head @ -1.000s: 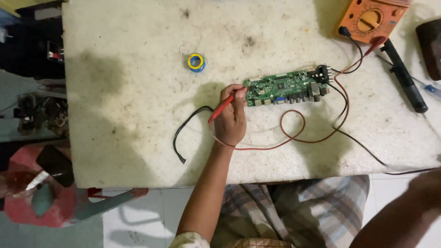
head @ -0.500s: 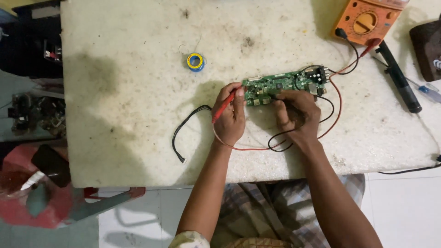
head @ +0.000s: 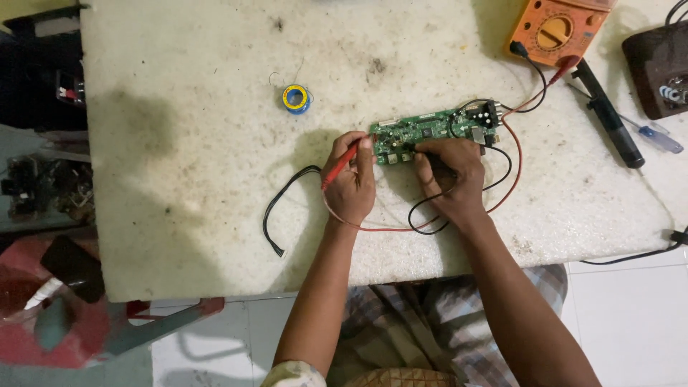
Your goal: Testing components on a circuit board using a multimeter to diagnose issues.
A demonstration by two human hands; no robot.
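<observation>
A green circuit board point(head: 437, 130) lies on the white table point(head: 201, 143), right of its middle. My left hand point(head: 351, 183) grips a red test probe point(head: 342, 162) whose tip touches the board's left end. My right hand point(head: 450, 178) holds a black test probe point(head: 430, 156) against the board's lower edge. A red lead point(head: 512, 172) and a black lead point(head: 502, 180) loop from the probes up to an orange multimeter point(head: 557, 30) at the far right.
A small blue and yellow solder spool point(head: 295, 98) sits left of the board. A loose black cable point(head: 276, 208) curls by my left hand. A black soldering iron point(head: 608, 115), a blue-handled screwdriver point(head: 656, 136) and a dark box point(head: 658, 68) lie right. Red stool point(head: 64, 315) below left.
My right hand came in from the lower right, took up the black probe and now presses it on the board. The left hand has held its red probe in place.
</observation>
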